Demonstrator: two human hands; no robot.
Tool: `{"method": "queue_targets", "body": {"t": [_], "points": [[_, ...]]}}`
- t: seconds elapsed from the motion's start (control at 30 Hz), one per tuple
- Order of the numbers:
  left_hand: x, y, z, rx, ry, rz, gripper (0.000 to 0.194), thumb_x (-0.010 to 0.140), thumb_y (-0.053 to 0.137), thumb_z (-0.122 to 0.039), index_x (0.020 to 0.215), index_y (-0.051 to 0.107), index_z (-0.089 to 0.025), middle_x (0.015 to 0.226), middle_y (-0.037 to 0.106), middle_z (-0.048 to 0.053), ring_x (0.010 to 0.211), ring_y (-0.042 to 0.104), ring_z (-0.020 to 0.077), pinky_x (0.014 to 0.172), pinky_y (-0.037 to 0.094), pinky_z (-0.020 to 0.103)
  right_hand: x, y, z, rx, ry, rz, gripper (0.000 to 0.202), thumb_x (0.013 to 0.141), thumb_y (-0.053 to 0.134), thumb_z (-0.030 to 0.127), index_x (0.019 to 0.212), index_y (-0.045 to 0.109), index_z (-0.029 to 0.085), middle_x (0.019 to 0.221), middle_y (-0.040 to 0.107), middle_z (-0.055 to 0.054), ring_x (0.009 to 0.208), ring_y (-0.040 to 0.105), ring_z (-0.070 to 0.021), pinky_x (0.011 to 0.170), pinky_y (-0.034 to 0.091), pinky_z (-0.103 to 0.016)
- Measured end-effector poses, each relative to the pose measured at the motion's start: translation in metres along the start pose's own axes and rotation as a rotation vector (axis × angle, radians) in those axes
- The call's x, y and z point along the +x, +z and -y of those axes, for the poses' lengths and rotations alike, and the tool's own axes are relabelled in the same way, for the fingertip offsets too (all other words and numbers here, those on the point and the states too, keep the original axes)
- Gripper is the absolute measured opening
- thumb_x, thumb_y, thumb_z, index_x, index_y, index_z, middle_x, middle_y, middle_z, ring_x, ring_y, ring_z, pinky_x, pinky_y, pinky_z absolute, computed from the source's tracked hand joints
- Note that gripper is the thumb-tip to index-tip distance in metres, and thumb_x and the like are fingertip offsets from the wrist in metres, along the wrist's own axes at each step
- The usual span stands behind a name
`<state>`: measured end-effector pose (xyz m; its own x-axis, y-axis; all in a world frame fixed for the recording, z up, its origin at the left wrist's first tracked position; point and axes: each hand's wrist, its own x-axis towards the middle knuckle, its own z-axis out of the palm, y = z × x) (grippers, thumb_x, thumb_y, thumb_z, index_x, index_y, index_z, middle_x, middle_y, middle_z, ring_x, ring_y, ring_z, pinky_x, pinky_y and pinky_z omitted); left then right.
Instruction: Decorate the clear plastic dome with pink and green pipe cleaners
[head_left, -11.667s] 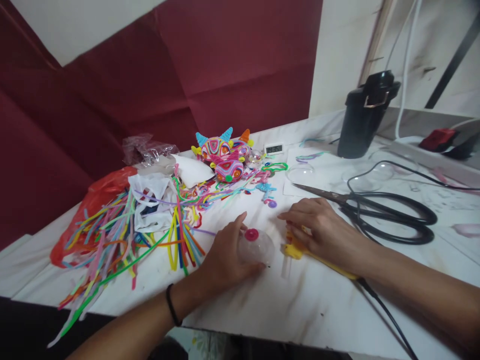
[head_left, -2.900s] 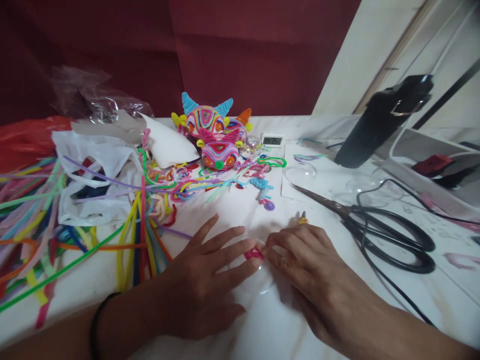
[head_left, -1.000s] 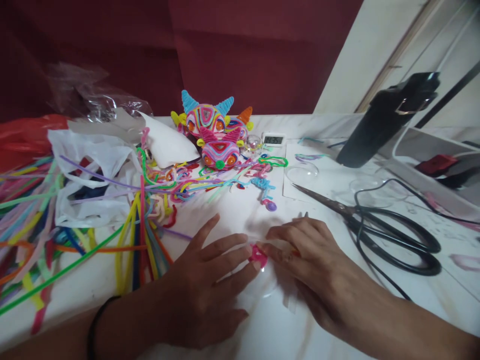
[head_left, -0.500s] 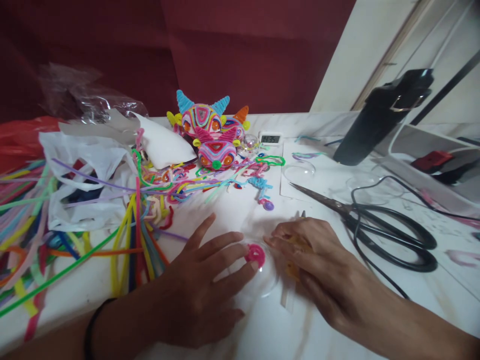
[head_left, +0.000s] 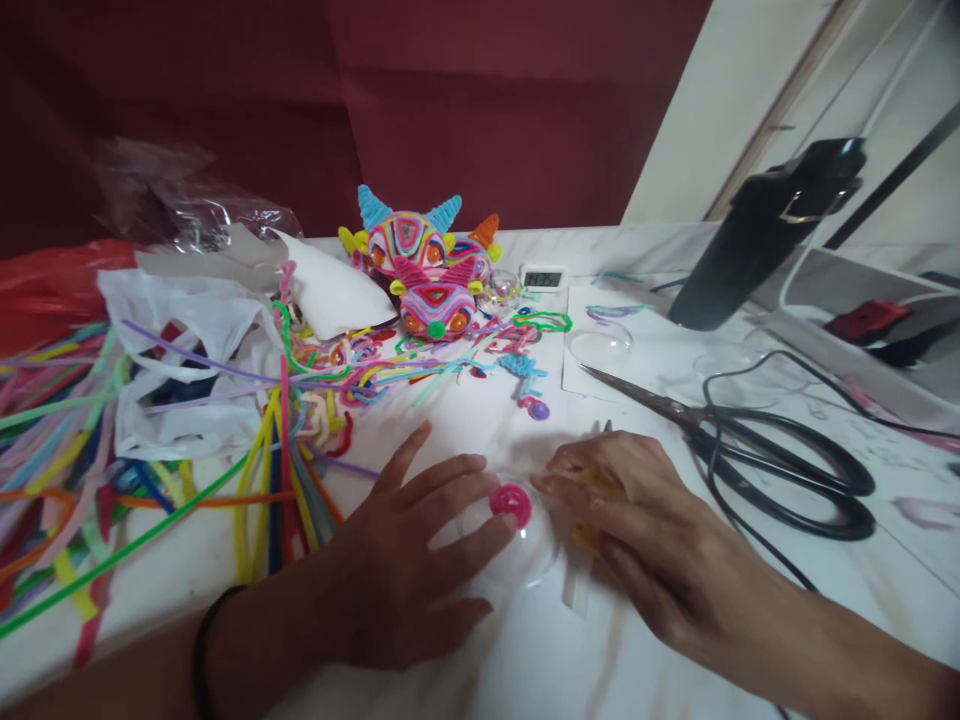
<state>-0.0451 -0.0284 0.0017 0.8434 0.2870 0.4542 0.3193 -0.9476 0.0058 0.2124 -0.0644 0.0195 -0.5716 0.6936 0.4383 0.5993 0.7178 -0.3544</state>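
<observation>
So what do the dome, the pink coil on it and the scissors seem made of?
Dome: likely glossy plastic, transparent with glints. Pink coil: perhaps craft stem, matte, wound in rings. Scissors: blades probably metal, dull grey sheen; handles maybe plastic, smooth black.

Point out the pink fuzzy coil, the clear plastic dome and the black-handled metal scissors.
Pink fuzzy coil (head_left: 508, 502): head view, its top.
Clear plastic dome (head_left: 531, 555): head view, its lower right wall.
Black-handled metal scissors (head_left: 697, 413): head view, near the pivot.

Dim, soft light; left hand (head_left: 405, 565) shaded; glint on clear dome (head_left: 531, 552); wide-angle stretch toward edges.
</observation>
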Motion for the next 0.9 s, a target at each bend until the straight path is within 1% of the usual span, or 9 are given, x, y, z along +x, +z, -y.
{"method": "queue_targets", "body": {"t": [0.13, 0.27, 0.37, 0.47, 0.53, 0.63, 0.73, 0.8, 0.9], "points": [[0.001, -0.001, 0.001, 0.005, 0.003, 0.032, 0.045, 0.089, 0.051, -0.032, 0.131, 0.044, -0.017, 0.135, 0.053, 0.013, 0.135, 0.038, 0.028, 0.115, 0.006, 0.06, 0.0, -0.001, 0.001, 0.003, -0.053, -0.01, 0.045, 0.083, 0.046, 0.001, 0.125, 0.052, 0.018, 0.11, 0.055, -0.011, 0.104, 0.048, -0.0287, 0.087, 0.036, -0.051], [0.002, 0.001, 0.004, -0.034, 0.001, 0.052, 0.049, 0.091, 0.048, -0.032, 0.137, 0.036, -0.018, 0.14, 0.05, 0.012, 0.137, 0.036, 0.0268, 0.116, 0.007, 0.059, -0.001, -0.003, 0.0, -0.028, -0.064, -0.063, 0.035, 0.084, 0.046, 0.004, 0.115, 0.058, 0.016, 0.103, 0.059, -0.012, 0.099, 0.053, -0.0278, 0.087, 0.038, -0.049], [0.002, 0.004, 0.006, -0.078, -0.025, 0.058, 0.051, 0.092, 0.048, -0.028, 0.139, 0.032, -0.017, 0.141, 0.048, 0.013, 0.137, 0.035, 0.0259, 0.117, 0.01, 0.057, -0.003, -0.007, -0.002, -0.107, 0.006, -0.09, 0.027, 0.086, 0.046, 0.007, 0.107, 0.06, 0.014, 0.101, 0.062, -0.013, 0.096, 0.057, -0.0276, 0.084, 0.042, -0.048], [0.0, 0.008, 0.008, -0.128, -0.056, 0.034, 0.056, 0.09, 0.052, -0.027, 0.14, 0.029, -0.014, 0.141, 0.047, 0.014, 0.137, 0.036, 0.0251, 0.118, 0.012, 0.054, -0.011, -0.012, -0.003, -0.19, 0.131, -0.006, 0.02, 0.088, 0.046, 0.014, 0.101, 0.061, 0.015, 0.1, 0.062, -0.014, 0.091, 0.058, -0.0287, 0.078, 0.046, -0.049], [-0.002, 0.011, 0.01, -0.157, -0.067, 0.028, 0.061, 0.089, 0.054, -0.028, 0.142, 0.026, -0.013, 0.142, 0.045, 0.015, 0.137, 0.035, 0.0253, 0.118, 0.012, 0.053, -0.019, -0.014, -0.003, -0.22, 0.201, 0.057, 0.017, 0.086, 0.051, 0.021, 0.101, 0.059, 0.015, 0.104, 0.06, -0.015, 0.091, 0.057, -0.0304, 0.077, 0.047, -0.05], [-0.002, 0.015, 0.011, -0.188, -0.102, 0.056, 0.066, 0.088, 0.055, -0.026, 0.144, 0.022, -0.015, 0.144, 0.042, 0.014, 0.138, 0.032, 0.0246, 0.119, 0.015, 0.051, -0.03, -0.014, -0.001, -0.255, 0.268, 0.1, 0.023, 0.083, 0.056, 0.026, 0.103, 0.055, 0.016, 0.113, 0.058, -0.017, 0.093, 0.057, -0.0313, 0.077, 0.049, -0.051], [-0.001, 0.015, 0.011, -0.22, -0.155, 0.098, 0.069, 0.088, 0.056, -0.028, 0.146, 0.018, -0.018, 0.146, 0.039, 0.013, 0.139, 0.032, 0.0238, 0.119, 0.018, 0.049, -0.037, -0.011, -0.001, -0.288, 0.326, 0.111, 0.023, 0.081, 0.056, 0.023, 0.104, 0.054, 0.016, 0.111, 0.058, -0.017, 0.092, 0.057, -0.0305, 0.078, 0.05, -0.05], [0.0, 0.014, 0.011, -0.244, -0.184, 0.122, 0.071, 0.088, 0.056, -0.031, 0.146, 0.016, -0.02, 0.146, 0.039, 0.013, 0.138, 0.034, 0.0243, 0.119, 0.019, 0.049, -0.039, -0.009, -0.004, -0.285, 0.329, 0.107, 0.032, 0.08, 0.056, 0.022, 0.112, 0.052, 0.014, 0.117, 0.056, -0.019, 0.099, 0.056, -0.0324, 0.082, 0.05, -0.051], [0.001, 0.015, 0.011, -0.27, -0.215, 0.121, 0.071, 0.087, 0.059, -0.034, 0.145, 0.018, -0.024, 0.145, 0.042, 0.012, 0.137, 0.036, 0.0265, 0.117, 0.022, 0.051, -0.038, -0.008, -0.009, -0.259, 0.316, 0.115, 0.053, 0.08, 0.056, 0.021, 0.13, 0.042, 0.01, 0.134, 0.046, -0.023, 0.115, 0.051, -0.0357, 0.089, 0.047, -0.052]]}}
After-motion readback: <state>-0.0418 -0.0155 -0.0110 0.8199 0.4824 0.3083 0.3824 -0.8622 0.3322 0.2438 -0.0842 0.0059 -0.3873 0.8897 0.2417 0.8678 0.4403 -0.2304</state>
